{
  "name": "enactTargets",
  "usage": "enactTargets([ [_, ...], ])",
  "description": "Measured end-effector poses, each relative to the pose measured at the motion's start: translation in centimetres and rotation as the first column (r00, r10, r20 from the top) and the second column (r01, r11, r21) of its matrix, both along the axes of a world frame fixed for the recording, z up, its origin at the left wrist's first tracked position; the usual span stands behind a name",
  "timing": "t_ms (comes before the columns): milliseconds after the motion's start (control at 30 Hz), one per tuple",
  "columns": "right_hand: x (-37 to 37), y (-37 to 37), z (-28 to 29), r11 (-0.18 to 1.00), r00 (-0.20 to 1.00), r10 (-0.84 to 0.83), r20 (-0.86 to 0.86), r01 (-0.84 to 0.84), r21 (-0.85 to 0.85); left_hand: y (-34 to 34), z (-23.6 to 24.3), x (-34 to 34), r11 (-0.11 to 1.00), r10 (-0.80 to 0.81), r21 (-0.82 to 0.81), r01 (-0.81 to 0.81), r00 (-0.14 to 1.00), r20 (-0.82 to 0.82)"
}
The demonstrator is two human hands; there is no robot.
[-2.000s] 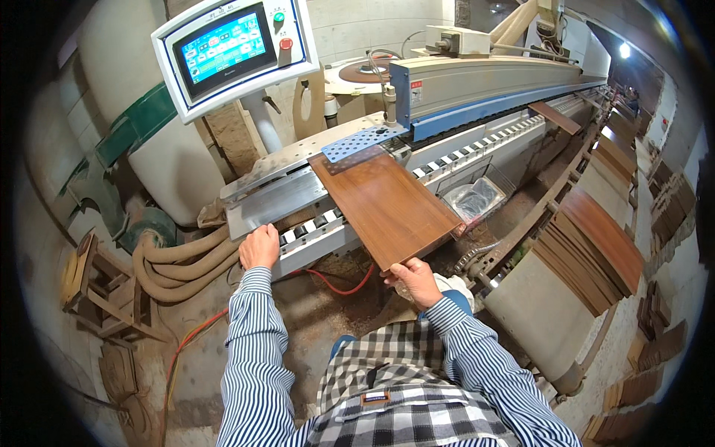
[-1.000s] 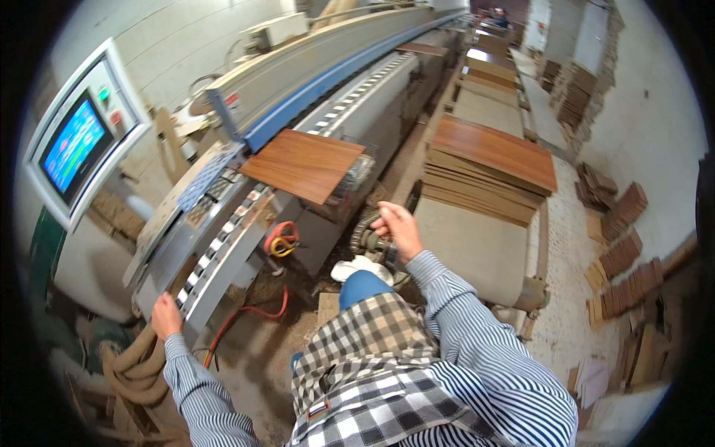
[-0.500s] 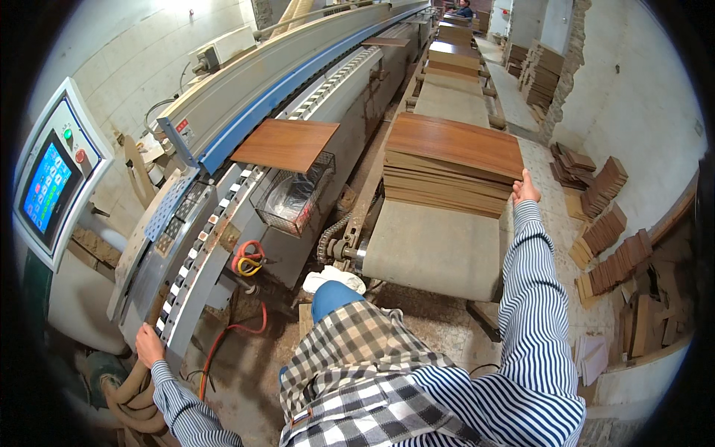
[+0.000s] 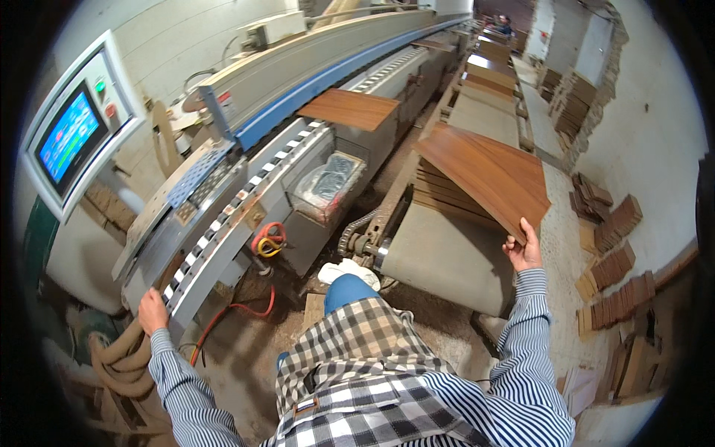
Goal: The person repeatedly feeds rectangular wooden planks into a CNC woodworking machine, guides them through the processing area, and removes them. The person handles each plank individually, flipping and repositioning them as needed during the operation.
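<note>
My left hand (image 4: 153, 313) is closed around the near edge of the machine's white-roller rail (image 4: 217, 229) at lower left. My right hand (image 4: 525, 248) grips the near corner of a wood-grain panel (image 4: 477, 175), thumb on the top, fingers mostly underneath. This panel lies skewed and tilted over a stack of similar boards (image 4: 445, 195) on a conveyor belt (image 4: 447, 249). Another wood-grain panel (image 4: 350, 109) lies flat on the machine beside the long blue-edged beam (image 4: 268, 121).
A control screen (image 4: 68, 132) stands upper left beside a perforated blue plate (image 4: 195, 175). A wire basket (image 4: 328, 186), red hose (image 4: 249, 305) and chain drive (image 4: 361, 242) sit between machine and conveyor. Board piles (image 4: 611, 298) line the right wall. A person (image 4: 503, 24) is far back.
My right hand has taken hold of the stack's top panel and pulled it toward me, turning it askew. The panel on the machine has moved farther along the beam. My view has swung right.
</note>
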State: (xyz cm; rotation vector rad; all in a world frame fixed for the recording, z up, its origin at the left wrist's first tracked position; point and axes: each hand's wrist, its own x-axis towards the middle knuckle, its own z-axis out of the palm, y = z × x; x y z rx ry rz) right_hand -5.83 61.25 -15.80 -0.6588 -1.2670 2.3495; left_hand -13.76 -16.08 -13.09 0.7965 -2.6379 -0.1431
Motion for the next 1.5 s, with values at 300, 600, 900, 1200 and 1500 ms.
enactTargets([
  [300, 1.9, -8.6, -2.0, 0.984, 0.972, 0.174, -0.157, -0.164, 0.072, 1.4, 0.5, -0.1, 0.999, 0.032, 0.010, -0.032, 0.998, -0.059],
  [600, -1.8, -23.2, -2.6, 0.798, 0.821, 0.532, -0.208, -0.569, -0.200, 1.7, 1.3, 0.5, 0.999, 0.048, -0.002, -0.048, 0.996, -0.070],
  [900, -6.0, -40.6, 0.3, 0.453, 0.465, 0.866, -0.181, -0.885, -0.103, 1.5, 1.4, 0.9, 0.998, 0.059, 0.035, -0.056, 0.995, -0.079],
  [1200, -7.0, -48.5, 1.0, -0.146, -0.152, 0.967, -0.206, -0.988, 0.042, 1.4, 1.2, 0.7, 0.999, 0.042, 0.017, -0.040, 0.993, -0.108],
  [1500, -7.1, -49.6, -1.1, 0.002, -0.042, 0.985, -0.169, -0.968, 0.252, 1.5, 1.1, 0.7, 0.999, 0.045, 0.013, -0.044, 0.993, -0.109],
])
